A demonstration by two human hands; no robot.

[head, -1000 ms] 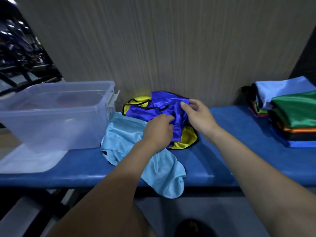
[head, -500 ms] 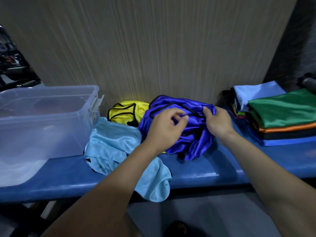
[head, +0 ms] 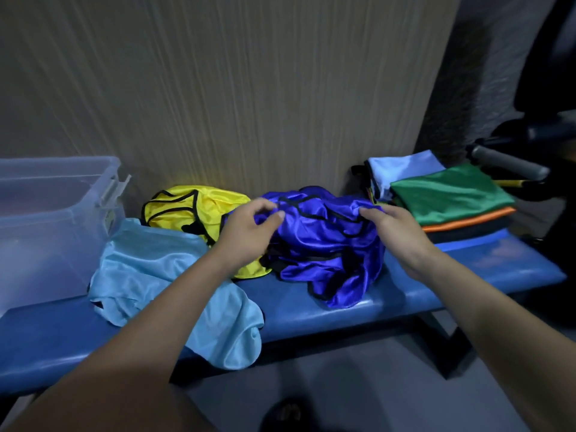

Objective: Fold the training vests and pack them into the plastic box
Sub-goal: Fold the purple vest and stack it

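A crumpled royal-blue vest (head: 327, 244) with black trim lies in the middle of the blue bench (head: 467, 269). My left hand (head: 249, 235) pinches its upper left edge. My right hand (head: 396, 229) grips its upper right edge. A yellow vest (head: 193, 210) sits behind and left, partly under the blue one. A light-blue vest (head: 162, 275) is spread at the left and droops over the bench's front edge. The clear plastic box (head: 53, 213) stands at the far left of the bench.
A stack of folded vests (head: 448, 198), green on top over orange and dark ones, rests at the bench's right end. A wood-grain wall (head: 249, 88) runs directly behind. Dark gym equipment (head: 511, 163) stands at the far right. Grey floor lies below.
The blue vest has been pulled off the yellow one and shifted right. My hands have moved apart along its top edge. The camera view has swung to the right.
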